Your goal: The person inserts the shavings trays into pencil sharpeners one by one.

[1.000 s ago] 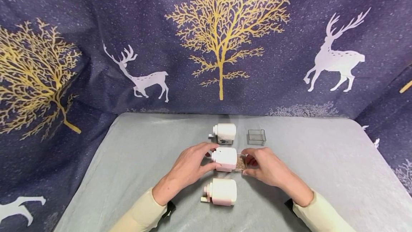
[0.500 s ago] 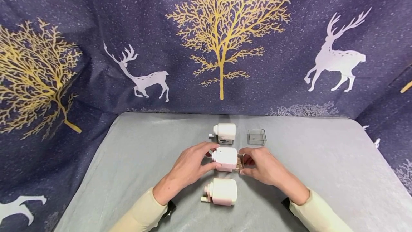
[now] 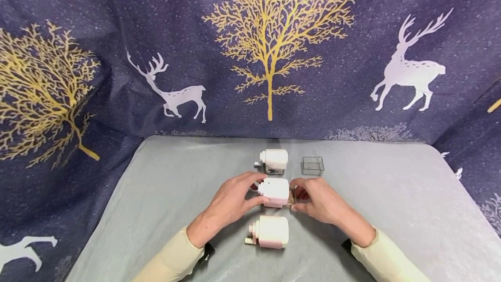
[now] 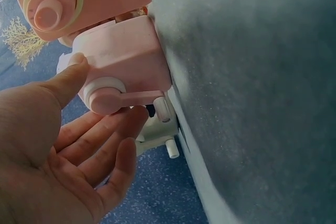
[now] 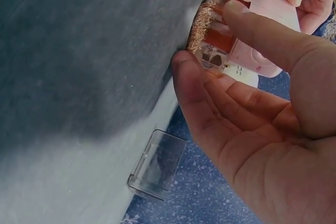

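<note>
A pink and white hand-crank pencil sharpener [image 3: 275, 191] stands mid-table, its crank towards the left. My left hand [image 3: 232, 200] grips its crank end between thumb and fingers; in the left wrist view the thumb [image 4: 79, 66] lies on its body. Opposite, my right hand [image 3: 322, 200] pinches the clear shavings drawer [image 5: 212, 38] by its sides. Part of this drawer sticks out of the sharpener, with curly wood shavings [image 5: 200, 27] inside. Its inner end is hidden within the body.
Nearer me stands another pink and white sharpener [image 3: 271, 232]. A white sharpener [image 3: 275, 160] is behind the held one. To its right lies an empty clear drawer [image 3: 312, 166]. A patterned dark blue cloth [image 3: 313, 99] hangs behind the grey table [image 3: 176, 169].
My right hand has moved slightly left, sliding the shavings drawer further into the sharpener. The left hand keeps its grip, and the other sharpeners stay put.
</note>
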### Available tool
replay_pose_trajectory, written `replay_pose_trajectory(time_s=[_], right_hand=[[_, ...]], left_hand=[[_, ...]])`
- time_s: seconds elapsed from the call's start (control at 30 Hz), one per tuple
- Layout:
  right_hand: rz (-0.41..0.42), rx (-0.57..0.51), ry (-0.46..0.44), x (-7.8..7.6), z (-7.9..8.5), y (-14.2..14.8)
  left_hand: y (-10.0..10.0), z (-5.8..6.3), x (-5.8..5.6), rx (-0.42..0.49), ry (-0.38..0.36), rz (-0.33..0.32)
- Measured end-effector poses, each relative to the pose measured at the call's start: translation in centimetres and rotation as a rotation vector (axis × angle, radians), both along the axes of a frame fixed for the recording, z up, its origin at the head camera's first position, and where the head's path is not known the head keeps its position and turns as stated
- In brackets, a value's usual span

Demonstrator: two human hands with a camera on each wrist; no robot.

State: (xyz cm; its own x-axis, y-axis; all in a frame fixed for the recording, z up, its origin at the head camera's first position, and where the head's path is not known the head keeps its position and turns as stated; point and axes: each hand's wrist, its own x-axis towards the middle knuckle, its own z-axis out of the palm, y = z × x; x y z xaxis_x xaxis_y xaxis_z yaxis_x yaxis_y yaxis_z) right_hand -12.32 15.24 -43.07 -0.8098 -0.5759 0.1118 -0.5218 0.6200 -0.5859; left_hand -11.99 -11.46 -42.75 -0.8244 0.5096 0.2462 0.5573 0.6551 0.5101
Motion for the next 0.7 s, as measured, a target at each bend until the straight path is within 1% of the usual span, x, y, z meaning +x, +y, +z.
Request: replay_pose_trajectory(time_s=[0.23, 0.7], right_hand=[[-0.001, -0.002, -0.022, -0.11, 0.0, -0.36], [-0.013, -0.005, -0.001, -0.28, -0.15, -0.86]], left_hand=[[0.02, -0.03, -0.06, 0.011, -0.005, -0.011], [0.02, -0.1, -0.22, 0.022, 0.009, -0.024]])
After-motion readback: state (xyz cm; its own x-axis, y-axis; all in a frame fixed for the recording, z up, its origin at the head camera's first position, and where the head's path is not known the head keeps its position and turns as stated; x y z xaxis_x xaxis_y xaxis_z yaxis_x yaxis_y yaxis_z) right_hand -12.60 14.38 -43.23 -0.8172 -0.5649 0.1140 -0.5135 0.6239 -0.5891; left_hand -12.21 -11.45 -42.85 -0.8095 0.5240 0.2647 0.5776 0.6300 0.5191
